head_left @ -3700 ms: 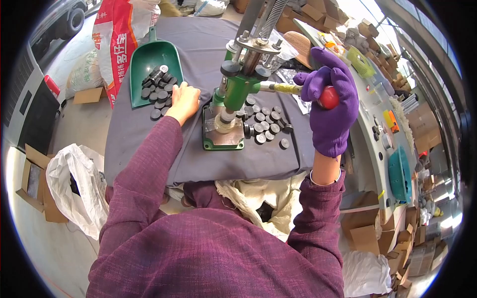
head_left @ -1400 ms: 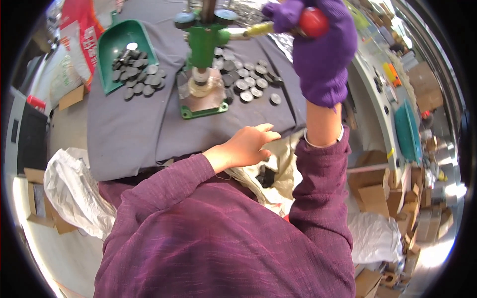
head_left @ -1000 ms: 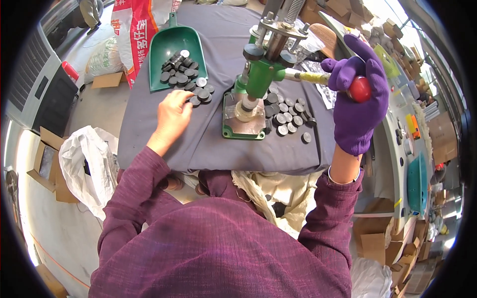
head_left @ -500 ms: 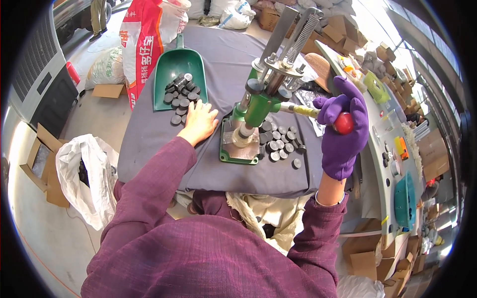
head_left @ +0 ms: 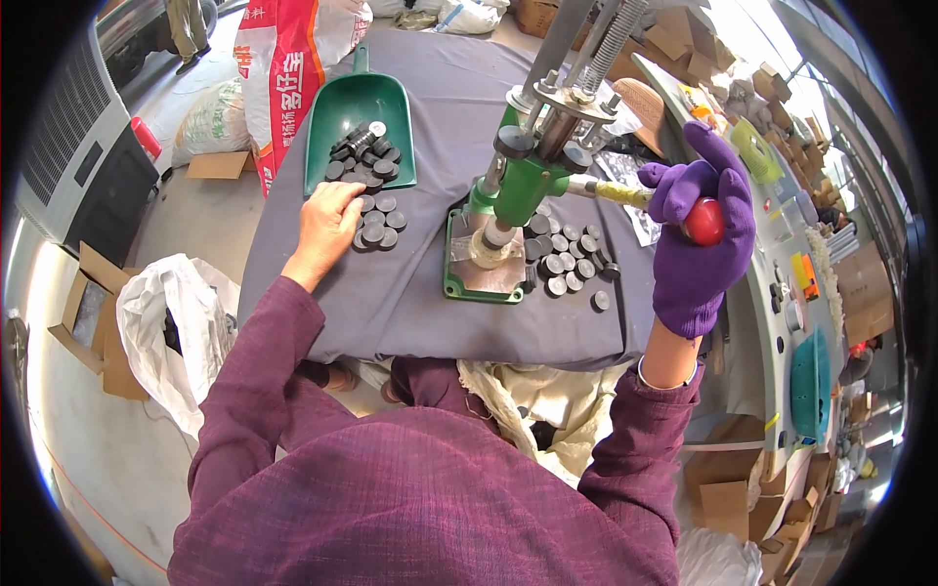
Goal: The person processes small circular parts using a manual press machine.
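Black discs (head_left: 372, 232) just right of left grip (head_left: 327, 223), cannot tell if closed; right grip (head_left: 696, 262) curled round red knob (head_left: 705, 223).

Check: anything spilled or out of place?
Small round black discs lie on the grey cloth beyond the open edge of the green plastic dustpan, as if spilled. One disc sits apart from the scattered group right of the green metal press.

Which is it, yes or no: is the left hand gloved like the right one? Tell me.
No, the left hand is bare, its skin showing, while the right hand wears a purple glove.
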The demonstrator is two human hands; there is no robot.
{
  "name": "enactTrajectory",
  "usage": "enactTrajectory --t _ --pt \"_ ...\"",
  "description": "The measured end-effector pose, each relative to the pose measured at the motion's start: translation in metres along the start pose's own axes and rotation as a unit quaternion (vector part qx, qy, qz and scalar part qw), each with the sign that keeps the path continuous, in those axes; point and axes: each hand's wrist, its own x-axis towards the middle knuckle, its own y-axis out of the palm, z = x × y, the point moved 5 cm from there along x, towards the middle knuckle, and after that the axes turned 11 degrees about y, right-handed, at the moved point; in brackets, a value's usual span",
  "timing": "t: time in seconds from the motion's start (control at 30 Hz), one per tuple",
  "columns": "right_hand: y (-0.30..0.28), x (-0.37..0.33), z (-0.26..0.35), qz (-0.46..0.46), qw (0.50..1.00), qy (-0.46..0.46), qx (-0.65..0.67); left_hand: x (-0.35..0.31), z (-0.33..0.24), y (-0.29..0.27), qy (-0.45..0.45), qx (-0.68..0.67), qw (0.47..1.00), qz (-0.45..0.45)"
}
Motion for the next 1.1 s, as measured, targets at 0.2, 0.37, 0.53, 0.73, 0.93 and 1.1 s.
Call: enactTrajectory --t 0.2,0.37,0.53,0.73,0.93,1.1 --pt "0.0 0.002 0.006 0.027 0.999 -0.001 0.036 -0.008 -0.041 0.001 0.033 0.08 0.987 0.139" --pt "-0.005 -0.007 0.001 -0.049 0.996 0.034 -0.074 -0.027 -0.035 0.022 0.048 0.183 0.964 0.185" --pt "-0.009 -0.01 0.004 0.037 0.999 -0.003 0.02 -0.027 -0.072 0.007 0.055 0.049 0.994 0.085" --pt "-0.012 -0.007 0.004 -0.076 0.984 0.004 -0.16 -0.053 -0.094 0.022 0.098 -0.057 0.987 0.113" --pt "-0.001 0.009 -0.006 0.057 0.995 0.001 0.085 -0.018 -0.102 0.029 -0.082 -0.176 0.978 0.076" --pt "-0.005 0.0 0.001 0.015 0.999 0.031 0.012 0.008 -0.127 0.069 -0.064 -0.198 0.975 0.072"
